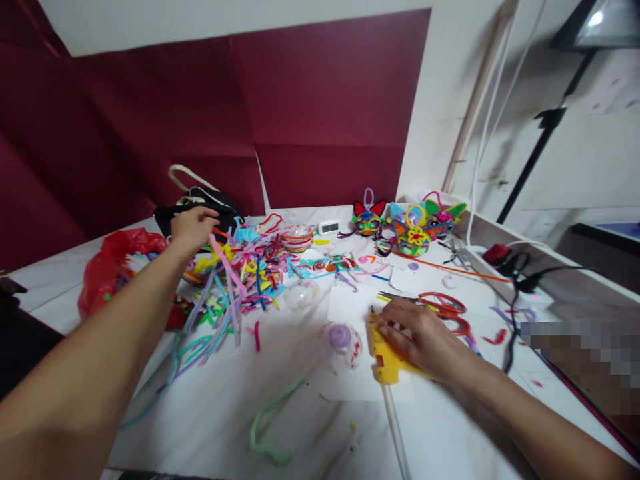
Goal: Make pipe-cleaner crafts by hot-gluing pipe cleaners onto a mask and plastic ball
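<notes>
My left hand (193, 225) reaches far out over a heap of coloured pipe cleaners (235, 280), fingers curled at its top near an orange strand; what it grips is unclear. My right hand (419, 337) rests on a yellow glue gun (383, 353) lying on white paper, fingers bent over its body. A glue stick (395, 427) pokes out of the gun's back toward me. A clear plastic ball with a purple swirl (343, 341) sits just left of the gun.
Red-handled scissors (443, 307) lie beyond my right hand. Finished pipe-cleaner masks (413, 230) and a small digital clock (329, 227) stand at the back. A red plastic bag (113, 267) and a black bag (200, 203) sit left. A green pipe cleaner (270, 427) lies near.
</notes>
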`<state>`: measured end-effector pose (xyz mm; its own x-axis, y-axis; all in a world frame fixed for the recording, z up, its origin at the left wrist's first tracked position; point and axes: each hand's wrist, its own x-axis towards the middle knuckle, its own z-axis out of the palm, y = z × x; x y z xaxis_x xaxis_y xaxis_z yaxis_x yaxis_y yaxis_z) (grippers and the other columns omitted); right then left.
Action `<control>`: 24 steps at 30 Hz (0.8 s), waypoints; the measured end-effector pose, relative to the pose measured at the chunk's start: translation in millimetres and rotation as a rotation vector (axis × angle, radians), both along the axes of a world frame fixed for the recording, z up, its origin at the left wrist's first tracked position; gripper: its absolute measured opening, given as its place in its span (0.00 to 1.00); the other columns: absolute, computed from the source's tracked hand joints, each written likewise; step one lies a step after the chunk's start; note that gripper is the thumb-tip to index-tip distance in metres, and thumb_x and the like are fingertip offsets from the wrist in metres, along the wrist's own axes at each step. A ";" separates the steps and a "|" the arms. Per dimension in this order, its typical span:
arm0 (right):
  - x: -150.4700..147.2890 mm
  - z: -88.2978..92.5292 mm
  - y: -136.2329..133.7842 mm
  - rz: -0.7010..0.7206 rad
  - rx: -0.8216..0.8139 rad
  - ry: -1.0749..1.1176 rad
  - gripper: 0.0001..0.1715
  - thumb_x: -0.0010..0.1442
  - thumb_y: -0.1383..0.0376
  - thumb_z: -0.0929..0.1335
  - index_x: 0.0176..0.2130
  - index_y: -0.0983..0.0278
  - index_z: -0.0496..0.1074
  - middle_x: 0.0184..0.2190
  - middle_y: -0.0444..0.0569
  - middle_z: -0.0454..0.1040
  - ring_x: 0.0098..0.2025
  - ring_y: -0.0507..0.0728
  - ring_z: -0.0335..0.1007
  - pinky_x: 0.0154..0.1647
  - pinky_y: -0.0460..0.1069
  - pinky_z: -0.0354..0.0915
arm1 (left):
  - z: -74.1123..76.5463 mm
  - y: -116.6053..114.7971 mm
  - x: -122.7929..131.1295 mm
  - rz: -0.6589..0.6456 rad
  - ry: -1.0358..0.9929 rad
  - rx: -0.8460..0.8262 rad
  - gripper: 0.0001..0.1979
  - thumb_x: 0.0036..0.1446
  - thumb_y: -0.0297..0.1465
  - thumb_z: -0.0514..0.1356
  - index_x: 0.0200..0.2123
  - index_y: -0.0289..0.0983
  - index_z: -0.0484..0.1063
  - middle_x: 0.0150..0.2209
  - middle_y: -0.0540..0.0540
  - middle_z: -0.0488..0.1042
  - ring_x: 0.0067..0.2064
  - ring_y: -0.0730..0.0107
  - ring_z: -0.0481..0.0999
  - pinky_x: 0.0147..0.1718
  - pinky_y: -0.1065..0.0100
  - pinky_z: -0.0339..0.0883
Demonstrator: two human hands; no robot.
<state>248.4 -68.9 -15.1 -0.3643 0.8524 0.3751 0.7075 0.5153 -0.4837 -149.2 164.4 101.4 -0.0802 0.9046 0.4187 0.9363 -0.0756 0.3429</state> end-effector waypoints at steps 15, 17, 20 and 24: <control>2.3 7.3 -5.9 -0.139 0.358 0.123 0.10 0.63 0.72 0.62 0.40 0.63 0.71 0.39 0.52 0.73 0.41 0.55 0.72 0.41 0.50 0.70 | -5.4 -5.1 29.4 -0.294 0.280 -0.302 0.02 0.45 0.29 0.64 0.24 0.37 0.78 0.20 0.53 0.74 0.28 0.68 0.71 0.29 0.72 0.58; 2.7 7.8 -6.1 -0.138 0.373 0.126 0.11 0.63 0.72 0.62 0.41 0.63 0.71 0.39 0.53 0.73 0.41 0.56 0.72 0.41 0.50 0.70 | 0.5 -4.2 27.8 -0.303 0.233 -0.300 0.04 0.46 0.28 0.63 0.26 0.36 0.79 0.20 0.54 0.74 0.28 0.68 0.71 0.30 0.73 0.59; 2.8 8.5 -6.5 -0.138 0.382 0.130 0.11 0.63 0.72 0.62 0.40 0.62 0.71 0.38 0.52 0.73 0.41 0.56 0.72 0.41 0.51 0.70 | 13.9 -6.8 26.9 -0.308 0.124 -0.261 0.05 0.49 0.27 0.63 0.31 0.34 0.78 0.22 0.56 0.76 0.30 0.72 0.70 0.33 0.76 0.60; 2.9 8.1 -6.1 -0.139 0.393 0.131 0.11 0.62 0.72 0.62 0.40 0.62 0.72 0.38 0.52 0.73 0.40 0.56 0.72 0.40 0.51 0.70 | 34.8 -12.8 32.8 -0.296 -0.082 -0.160 0.06 0.51 0.27 0.65 0.34 0.32 0.77 0.28 0.55 0.78 0.34 0.75 0.70 0.39 0.75 0.61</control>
<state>251.2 -75.1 -7.1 -0.1843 0.6729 0.7164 0.7289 0.5825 -0.3597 -116.4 151.5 136.2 0.1684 0.9471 0.2731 0.8504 -0.2797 0.4456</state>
